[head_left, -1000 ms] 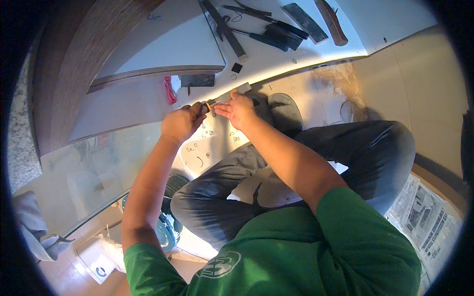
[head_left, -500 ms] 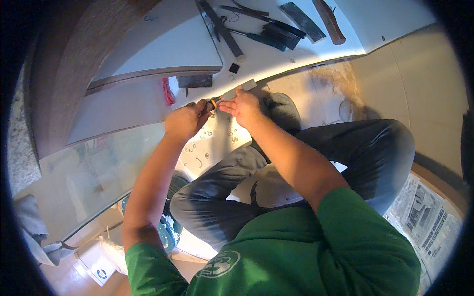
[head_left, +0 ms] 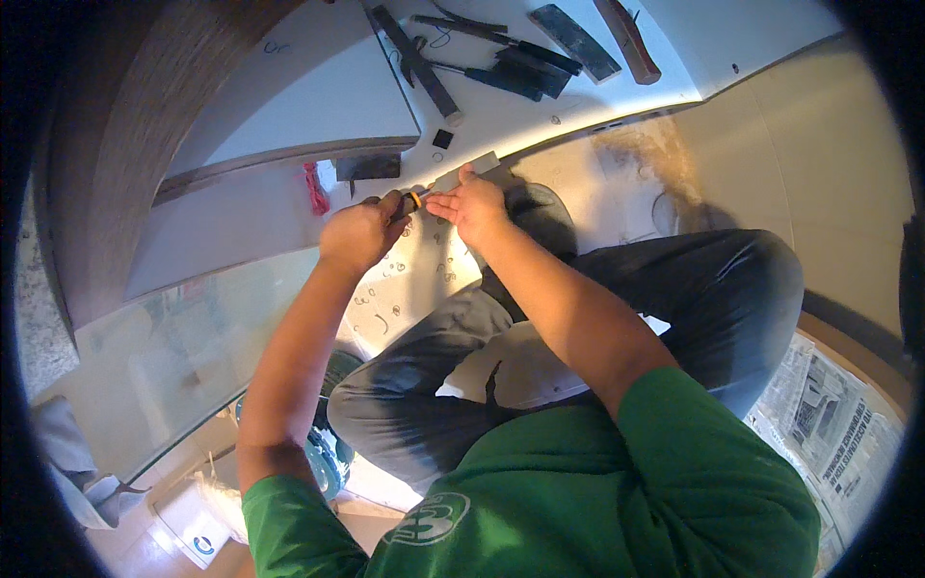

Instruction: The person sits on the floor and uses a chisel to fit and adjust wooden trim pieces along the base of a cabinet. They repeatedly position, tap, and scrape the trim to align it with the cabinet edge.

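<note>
My left hand is closed around a dark handle with an orange-yellow band, which looks like a chisel's. Its thin metal end points toward my right hand. A grey flat bar lies along the upper side of my right hand, the thumb against it and the fingers stretched toward the handle. How the metal end meets the bar is too small to make out. Below both hands, several small dark curled bits are scattered over a brightly lit pale surface.
Beyond my hands a white surface holds a long dark bar, dark-handled tools, a grey slab and a brown wooden piece. A dark block and a pink cord bundle lie left of them. Newspaper lies at the right.
The whole view has shifted slightly, so the tools on the white surface appear a little farther left. Both hands keep nearly the same place and hold.
</note>
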`<state>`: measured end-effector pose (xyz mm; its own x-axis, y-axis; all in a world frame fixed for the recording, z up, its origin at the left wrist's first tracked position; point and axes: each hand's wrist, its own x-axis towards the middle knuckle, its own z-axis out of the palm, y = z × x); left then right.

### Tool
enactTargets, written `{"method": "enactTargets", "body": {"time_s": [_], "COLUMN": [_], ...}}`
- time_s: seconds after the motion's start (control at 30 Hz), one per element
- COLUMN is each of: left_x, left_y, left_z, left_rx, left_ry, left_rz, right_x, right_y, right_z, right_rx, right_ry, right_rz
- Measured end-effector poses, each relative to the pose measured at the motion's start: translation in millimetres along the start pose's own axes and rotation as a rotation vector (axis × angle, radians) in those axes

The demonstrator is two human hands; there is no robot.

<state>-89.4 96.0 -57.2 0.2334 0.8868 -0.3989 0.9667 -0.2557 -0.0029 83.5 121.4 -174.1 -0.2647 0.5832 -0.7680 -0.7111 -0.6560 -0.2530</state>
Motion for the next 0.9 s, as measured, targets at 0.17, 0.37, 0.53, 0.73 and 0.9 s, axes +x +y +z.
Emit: {"method": "enactTargets", "body": {"time_s": [0.17,0.37,0.53,0.73,0.9], "left_x": [4,1,10,5,13], "left_y": [-1,-3,16,2,11], "left_z": [-1,1,-10,-14,-3], "left_rx": [0.002,0.010,0.003,0.010,-0.001], "left_ry": [-0.019,-0.002,-0.047,-0.105,-0.025], "left_rz": [0.000,0.008,0.001,-0.027,0.013], "right_x": [2,-5,5,-12,-2], "right_y": [-2,4,-6,-4,-14], "right_z": [-4,4,-11,6,-12], "right_rx": [-0.026,-0.019,0.013,0.021,0.011], "right_ry": [-0.014,-0.002,-0.009,0.026,-0.001], "right_rz": [-0.006,0.007,-0.008,0.012,-0.026]}}
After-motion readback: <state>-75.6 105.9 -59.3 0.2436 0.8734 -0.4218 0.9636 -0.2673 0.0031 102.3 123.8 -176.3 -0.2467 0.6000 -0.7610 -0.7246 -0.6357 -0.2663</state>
